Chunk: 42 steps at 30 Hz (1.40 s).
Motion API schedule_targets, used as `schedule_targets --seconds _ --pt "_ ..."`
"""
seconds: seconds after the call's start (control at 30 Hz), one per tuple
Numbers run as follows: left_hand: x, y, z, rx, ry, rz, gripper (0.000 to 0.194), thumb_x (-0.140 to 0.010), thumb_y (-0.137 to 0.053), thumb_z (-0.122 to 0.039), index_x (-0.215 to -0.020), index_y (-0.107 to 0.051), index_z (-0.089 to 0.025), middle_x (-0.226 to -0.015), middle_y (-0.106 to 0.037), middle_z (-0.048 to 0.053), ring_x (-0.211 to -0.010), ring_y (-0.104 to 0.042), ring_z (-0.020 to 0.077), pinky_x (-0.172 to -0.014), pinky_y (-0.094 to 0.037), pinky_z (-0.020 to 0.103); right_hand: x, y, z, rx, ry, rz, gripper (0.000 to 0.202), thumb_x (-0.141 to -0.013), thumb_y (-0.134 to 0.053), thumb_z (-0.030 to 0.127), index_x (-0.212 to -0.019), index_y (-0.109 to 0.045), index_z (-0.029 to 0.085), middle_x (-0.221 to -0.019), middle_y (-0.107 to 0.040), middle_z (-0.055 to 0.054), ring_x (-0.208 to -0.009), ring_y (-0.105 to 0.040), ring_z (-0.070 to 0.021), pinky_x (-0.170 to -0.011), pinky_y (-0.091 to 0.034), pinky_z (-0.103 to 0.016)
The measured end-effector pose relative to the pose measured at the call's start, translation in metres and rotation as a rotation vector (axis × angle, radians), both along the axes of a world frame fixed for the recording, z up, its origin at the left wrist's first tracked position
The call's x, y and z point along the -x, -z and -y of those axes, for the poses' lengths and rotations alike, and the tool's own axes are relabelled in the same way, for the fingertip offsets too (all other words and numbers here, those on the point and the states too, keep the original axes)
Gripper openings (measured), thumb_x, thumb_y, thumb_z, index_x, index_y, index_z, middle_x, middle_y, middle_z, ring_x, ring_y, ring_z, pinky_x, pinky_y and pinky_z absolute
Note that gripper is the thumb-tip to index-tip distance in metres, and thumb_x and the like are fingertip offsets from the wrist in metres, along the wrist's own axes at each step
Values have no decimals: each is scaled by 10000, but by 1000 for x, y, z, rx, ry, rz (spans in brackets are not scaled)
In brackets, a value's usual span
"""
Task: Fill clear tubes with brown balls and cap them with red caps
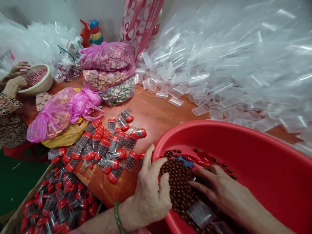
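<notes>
Bent over the near left rim of a red plastic basin (pixel 243 136), my left hand (pixel 153 188) has its fingers apart and holds nothing I can see. A green bracelet (pixel 118 217) circles that wrist. My right hand (pixel 216 182) reaches down into the basin among dark brown round beads (pixel 177 182). A small glint shows between its fingertips, but what they hold is largely hidden. Below this hand a clear flat plastic case (pixel 201 213) lies on the beads. Red caps (pixel 204 157) and a blue piece (pixel 185 161) lie behind the fingers.
Filled red-capped cases (pixel 107 146) cover the table left of the basin; more fill a box (pixel 58 201) below. Pink bags (pixel 107 57) stand behind. Clear empty cases (pixel 219 71) pile up at right. A co-worker's hands (pixel 17 78) reach into a white bowl (pixel 40 86).
</notes>
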State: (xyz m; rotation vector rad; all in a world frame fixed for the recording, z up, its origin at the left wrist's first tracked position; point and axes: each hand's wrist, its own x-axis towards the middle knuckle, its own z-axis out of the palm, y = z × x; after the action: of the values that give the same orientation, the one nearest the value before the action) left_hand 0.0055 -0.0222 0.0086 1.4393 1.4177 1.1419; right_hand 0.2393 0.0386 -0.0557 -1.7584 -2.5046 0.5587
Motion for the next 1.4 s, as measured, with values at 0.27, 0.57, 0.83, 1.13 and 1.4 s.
schedule_targets --seconds 0.27,0.57,0.83,1.13,1.4 --pt "-4 5 -3 -179 -35 -72 416 -871 -371 -40 -1255 -526 -72 -1487 -373 213 -1418 -334 268 -1165 -335 429 49 -20 37 430 -47 -160 274 -821 -485 385 -911 -684 219 -936 -647 -114 -758 -665 -246 -701 -536 -372" --pt "-10 6 -2 -204 -72 -131 407 -835 -422 -30 -1217 -560 -57 -1463 -390 231 -1395 -373 271 -1151 -364 387 57 -36 23 1206 210 -689 401 -742 -669 584 -868 -622 207 -733 -629 -8 -678 -582 -171 -695 -492 -322" --pt "14 -15 -13 -347 210 -515 315 -928 -455 -204 -1128 -595 -5 -1415 -438 296 -1438 -258 373 -1158 -302 540 52 -36 12 1380 389 -1162 409 -805 -657 565 -926 -601 179 -661 -618 0 -584 -595 -113 -530 -448 -213" --pt "10 -43 -31 -308 663 -654 468 -879 -607 -256 -1309 -508 -100 -1380 -551 154 -1389 -379 323 -1151 -316 547 47 -69 11 1268 413 -1368 430 -758 -709 569 -837 -606 159 -640 -628 10 -511 -587 -85 -490 -488 -186" --pt "-11 -49 -30 -82 627 -145 161 -882 -589 -178 -1034 -637 -150 -1303 -613 119 -1220 -564 213 -1055 -437 355 29 -91 26 1193 341 -1294 569 -796 -554 705 -884 -619 147 -623 -632 -17 -498 -585 -96 -481 -480 -195"
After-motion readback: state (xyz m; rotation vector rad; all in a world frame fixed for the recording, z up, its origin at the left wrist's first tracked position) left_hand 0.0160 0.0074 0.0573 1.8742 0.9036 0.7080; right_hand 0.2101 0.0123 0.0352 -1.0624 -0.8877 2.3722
